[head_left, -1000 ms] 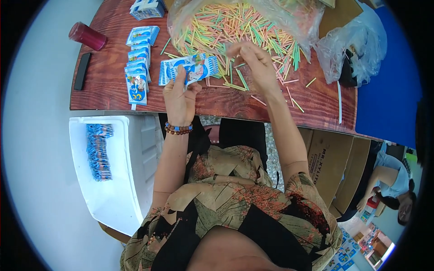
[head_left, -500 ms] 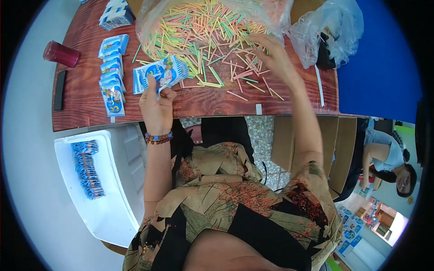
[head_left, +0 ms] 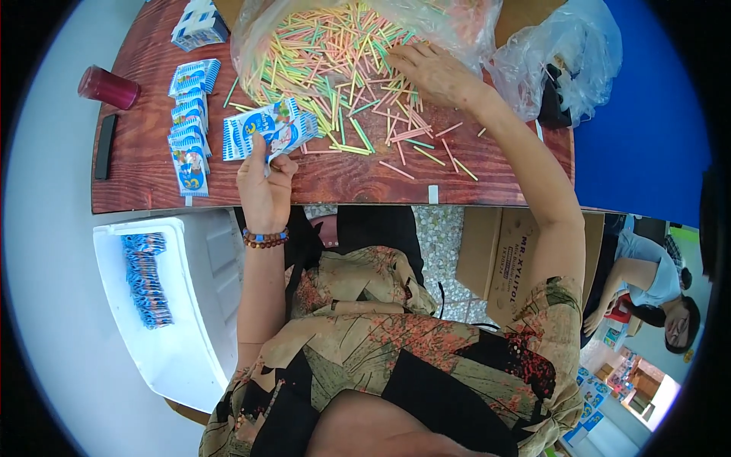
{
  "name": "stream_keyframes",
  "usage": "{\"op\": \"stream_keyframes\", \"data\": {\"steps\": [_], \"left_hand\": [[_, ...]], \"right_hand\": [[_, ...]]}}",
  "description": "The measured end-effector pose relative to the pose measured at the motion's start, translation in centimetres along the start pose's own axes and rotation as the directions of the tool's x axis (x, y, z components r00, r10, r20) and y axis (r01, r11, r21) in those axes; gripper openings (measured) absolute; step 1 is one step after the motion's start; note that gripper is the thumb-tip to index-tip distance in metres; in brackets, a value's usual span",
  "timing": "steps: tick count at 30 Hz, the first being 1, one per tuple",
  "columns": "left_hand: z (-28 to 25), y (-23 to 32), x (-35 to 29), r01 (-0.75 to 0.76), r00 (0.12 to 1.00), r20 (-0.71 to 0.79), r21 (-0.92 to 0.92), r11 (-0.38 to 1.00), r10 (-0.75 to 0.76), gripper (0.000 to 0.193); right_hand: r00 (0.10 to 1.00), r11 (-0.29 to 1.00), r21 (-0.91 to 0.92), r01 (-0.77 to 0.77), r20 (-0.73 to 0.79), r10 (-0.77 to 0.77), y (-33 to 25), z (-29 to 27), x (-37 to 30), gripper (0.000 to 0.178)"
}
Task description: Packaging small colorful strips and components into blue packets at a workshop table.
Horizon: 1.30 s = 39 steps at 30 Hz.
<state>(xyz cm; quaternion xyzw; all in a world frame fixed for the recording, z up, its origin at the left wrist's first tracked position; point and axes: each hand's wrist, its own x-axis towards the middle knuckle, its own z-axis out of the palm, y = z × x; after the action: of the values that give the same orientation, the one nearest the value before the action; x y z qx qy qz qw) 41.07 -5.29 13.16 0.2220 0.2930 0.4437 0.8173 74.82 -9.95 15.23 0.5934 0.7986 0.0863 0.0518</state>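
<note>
My left hand (head_left: 263,183) grips a blue-and-white packet (head_left: 268,128) above the near part of the table, thumb on its printed face. It looks like more than one packet fanned together, but I cannot tell how many. A big pile of thin pastel sticks (head_left: 320,46) in yellow, pink and green spills from a clear plastic bag (head_left: 247,46). My right hand (head_left: 434,75) lies open at the pile's right side, palm down, fingers stretched toward the sticks. Its palm hides whatever is under it. Loose sticks (head_left: 411,137) are scattered between my hands.
At left, a row of overlapping packets (head_left: 190,137), a pink cup (head_left: 110,87) and a black bar (head_left: 106,147). A white tub (head_left: 183,297) below holds more packets. Right: a clear bag (head_left: 582,46), a blue surface (head_left: 640,114), a cardboard box (head_left: 510,259), another person (head_left: 640,266).
My right hand has moved left over the sticks, its forearm swinging outward to the right. The left hand still holds the packet in nearly the same place.
</note>
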Motion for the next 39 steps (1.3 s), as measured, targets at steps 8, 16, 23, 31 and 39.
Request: {"op": "stream_keyframes", "data": {"steps": [8,16,23,31,39], "left_hand": [[-0.6,0.2,-0.1,-0.001,1.0,-0.012,0.004,1.0,0.001,0.018],[-0.8,0.4,-0.1,0.016,0.999,-0.038,-0.006,1.0,-0.016,0.019],[-1.6,0.4,-0.1,0.018,1.0,0.025,-0.009,1.0,-0.018,0.019],[-1.3,0.5,-0.1,0.043,0.997,-0.055,-0.041,0.998,-0.046,0.02],[-0.3,0.6,-0.6,0.029,0.998,-0.046,-0.035,0.999,-0.031,0.021]], "right_hand": [[0.997,0.996,-0.034,0.08,-0.007,-0.081,-0.1,0.4,2.4,0.045],[0.992,0.99,-0.104,0.1,-0.06,-0.107,-0.2,0.9,2.5,0.03],[0.992,0.995,0.102,-0.023,-0.118,0.035,0.4,2.7,1.4,0.03],[0.728,0.36,0.915,-0.184,-0.119,0.675,-2.7,2.9,3.3,0.024],[0.573,0.119,0.99,0.082,-0.144,0.806,-5.3,4.6,6.5,0.021]]}}
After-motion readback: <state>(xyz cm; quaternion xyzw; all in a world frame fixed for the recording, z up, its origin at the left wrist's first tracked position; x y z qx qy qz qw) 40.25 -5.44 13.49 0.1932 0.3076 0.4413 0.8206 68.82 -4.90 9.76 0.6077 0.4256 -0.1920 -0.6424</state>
